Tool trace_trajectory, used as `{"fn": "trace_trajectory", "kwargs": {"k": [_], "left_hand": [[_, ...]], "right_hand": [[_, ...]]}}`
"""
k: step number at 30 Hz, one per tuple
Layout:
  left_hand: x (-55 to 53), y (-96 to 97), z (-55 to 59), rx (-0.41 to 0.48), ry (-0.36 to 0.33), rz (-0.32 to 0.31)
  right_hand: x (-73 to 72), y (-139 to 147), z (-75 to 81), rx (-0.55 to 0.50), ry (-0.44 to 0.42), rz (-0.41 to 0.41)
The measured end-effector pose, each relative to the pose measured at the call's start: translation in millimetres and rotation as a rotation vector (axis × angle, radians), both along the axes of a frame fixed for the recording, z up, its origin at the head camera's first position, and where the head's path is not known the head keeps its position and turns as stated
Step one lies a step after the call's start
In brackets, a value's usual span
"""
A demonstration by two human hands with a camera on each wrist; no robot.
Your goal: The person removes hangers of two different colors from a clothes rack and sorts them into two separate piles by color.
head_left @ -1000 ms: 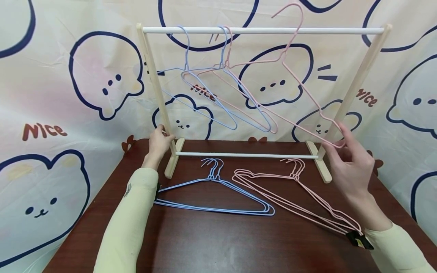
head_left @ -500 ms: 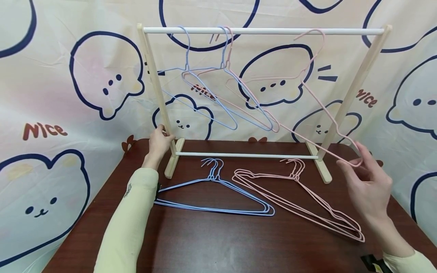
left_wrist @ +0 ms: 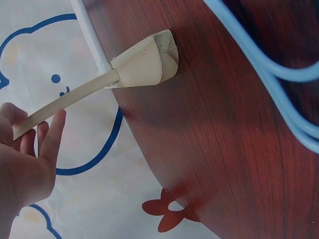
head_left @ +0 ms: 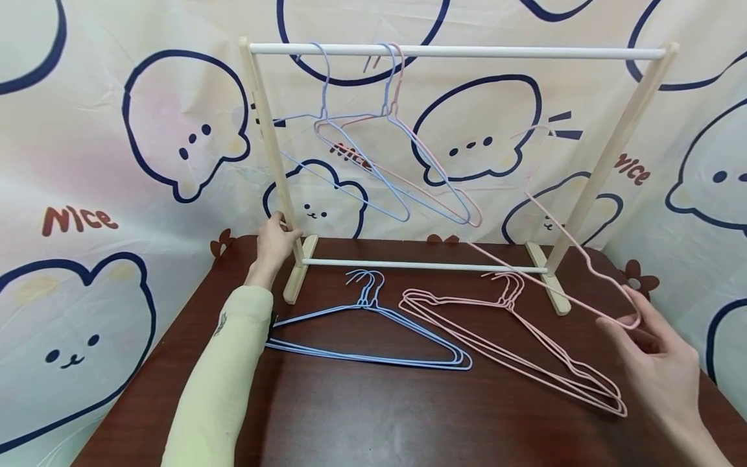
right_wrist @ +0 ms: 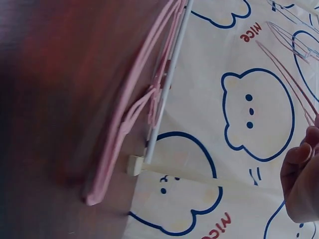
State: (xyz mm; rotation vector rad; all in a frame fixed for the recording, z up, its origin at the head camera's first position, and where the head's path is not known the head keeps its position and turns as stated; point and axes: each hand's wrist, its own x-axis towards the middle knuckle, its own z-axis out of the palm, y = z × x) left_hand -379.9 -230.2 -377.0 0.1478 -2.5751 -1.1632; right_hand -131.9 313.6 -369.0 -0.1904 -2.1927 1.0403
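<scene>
My left hand [head_left: 273, 250] grips the left wooden post [head_left: 265, 123] of a clothes rack near its base; in the left wrist view, the thumb and fingers of that hand [left_wrist: 30, 169] wrap the post [left_wrist: 75, 97]. At the right, my right hand [head_left: 662, 353] pinches one lower corner of a pink hanger [head_left: 560, 224]. This hanger is off the rail, tilted, its faint hook below the rail and in front of the patterned cloth. In the right wrist view the hand [right_wrist: 304, 174] shows only partly at the edge.
On the white rail [head_left: 525, 52] hang two blue hangers [head_left: 324, 84] and one pink hanger [head_left: 399, 84], toward the left. Stacked blue hangers [head_left: 373, 358] and stacked pink hangers [head_left: 467, 301] lie on the dark table [head_left: 362, 421]. A wooden foot [head_left: 548, 288] supports the rack's right post.
The right hand has moved right and down with the pink hanger, whose hook has dropped from rail height to well below it. My left hand stays on the post.
</scene>
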Motion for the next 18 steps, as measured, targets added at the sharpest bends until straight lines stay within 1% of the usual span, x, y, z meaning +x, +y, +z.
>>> {"fn": "trace_trajectory", "kwargs": {"k": [3,5,7,11,13,15,18], "left_hand": [[1.1,1.1,1.1,-0.004,0.004,-0.002],[2.1,1.7,1.7,-0.005,0.011,-0.006],[2.1,1.7,1.5,-0.011,0.016,-0.010],[1.7,1.2,1.0,-0.002,0.019,-0.006],[1.1,0.8,0.7,0.000,0.019,-0.002],[1.0,0.7,0.6,0.001,0.018,0.001],[0.5,0.4,0.0,-0.003,0.022,0.001]], "right_hand": [[9.0,4.8,-6.7,0.028,-0.086,-0.029],[14.6,8.1,-10.9,0.042,-0.109,-0.040],[19.8,10.6,-13.9,0.062,-0.148,-0.051],[28.4,13.8,-18.0,0.051,-0.251,-0.067],[32.2,14.5,-19.7,0.026,-0.298,-0.072],[35.5,15.7,-21.2,0.012,-0.315,-0.071],[40.1,17.8,-23.7,0.002,-0.318,-0.044]]}}
